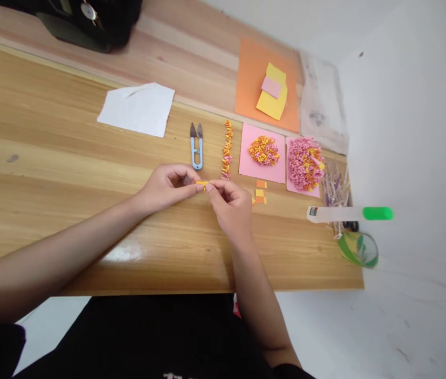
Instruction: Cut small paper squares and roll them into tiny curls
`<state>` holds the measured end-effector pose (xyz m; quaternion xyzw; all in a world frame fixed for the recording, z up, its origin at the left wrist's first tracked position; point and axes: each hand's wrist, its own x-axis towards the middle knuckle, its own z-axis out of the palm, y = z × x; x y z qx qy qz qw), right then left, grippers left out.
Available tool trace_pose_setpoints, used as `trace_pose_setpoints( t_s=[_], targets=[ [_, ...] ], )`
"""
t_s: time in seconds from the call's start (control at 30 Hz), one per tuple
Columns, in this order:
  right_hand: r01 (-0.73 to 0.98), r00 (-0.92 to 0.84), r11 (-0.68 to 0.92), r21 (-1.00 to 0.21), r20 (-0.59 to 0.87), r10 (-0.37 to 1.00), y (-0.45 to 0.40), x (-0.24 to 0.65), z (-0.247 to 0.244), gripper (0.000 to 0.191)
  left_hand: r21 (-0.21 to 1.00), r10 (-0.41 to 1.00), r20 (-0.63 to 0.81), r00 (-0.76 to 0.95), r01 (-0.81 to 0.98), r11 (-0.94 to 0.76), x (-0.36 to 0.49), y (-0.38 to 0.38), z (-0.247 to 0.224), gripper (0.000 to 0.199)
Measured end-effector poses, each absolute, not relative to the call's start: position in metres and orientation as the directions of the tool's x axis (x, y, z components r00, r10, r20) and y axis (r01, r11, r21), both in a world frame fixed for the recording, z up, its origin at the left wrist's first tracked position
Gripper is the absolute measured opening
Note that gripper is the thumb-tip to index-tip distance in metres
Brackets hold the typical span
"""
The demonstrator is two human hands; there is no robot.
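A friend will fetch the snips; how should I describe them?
On the wooden table, look just beyond the left hand. The snips lie between the white paper and the row of small colourful pieces. Their light blue handle and dark, pointed blades set them apart from both.

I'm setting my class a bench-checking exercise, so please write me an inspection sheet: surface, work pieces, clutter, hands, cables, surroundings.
Surface: wooden table, glare near the front edge.
Work pieces: small orange-yellow piece, held; row of tiny pieces; smaller pile, mostly orange and yellow, and larger pile, mostly pink, on pink sheets; paper slips.
Clutter: blue-handled snips, blades apart; white paper; orange sheet bearing smaller papers; white-and-green tool, use unclear.
Hands: left hand and right hand both pinch the small orange-yellow piece.
Cables: nothing seen.
Surroundings: white wall at the right; dark item with a watch on it, upper left.
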<state>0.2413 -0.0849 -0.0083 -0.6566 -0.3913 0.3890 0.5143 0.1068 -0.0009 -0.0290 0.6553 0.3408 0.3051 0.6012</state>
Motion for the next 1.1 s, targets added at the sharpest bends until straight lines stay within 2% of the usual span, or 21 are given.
trace_pose_setpoints(
  t_s=[0.4,0.6,0.8,0.97,1.1],
  targets=[
    [-0.01,0.38,-0.151,-0.989,-0.143,0.914,-0.083,0.241,-0.01,0.016,0.991,0.822,-0.045,0.568,0.127,-0.033,0.106,0.001,-0.025,0.038],
    [-0.068,0.399,-0.154,-0.986,-0.168,0.901,-0.08,0.24,-0.01,0.018,0.998,0.797,-0.035,0.603,0.06,-0.002,0.106,0.0,-0.025,0.032],
    [-0.161,0.423,-0.216,-0.963,-0.265,0.867,-0.075,0.242,-0.012,0.011,0.999,0.783,-0.019,0.621,0.04,-0.008,0.106,0.0,-0.024,0.026],
    [-0.162,0.39,-0.263,-0.951,-0.307,0.868,-0.076,0.242,-0.004,0.013,0.987,0.752,0.025,0.659,0.104,-0.124,0.106,0.0,-0.028,0.023],
    [-0.168,0.418,-0.307,-0.937,-0.35,0.838,-0.095,0.243,0.001,0.011,0.905,0.684,0.151,0.713,0.179,-0.385,0.107,0.0,-0.033,0.024]
  ],
)
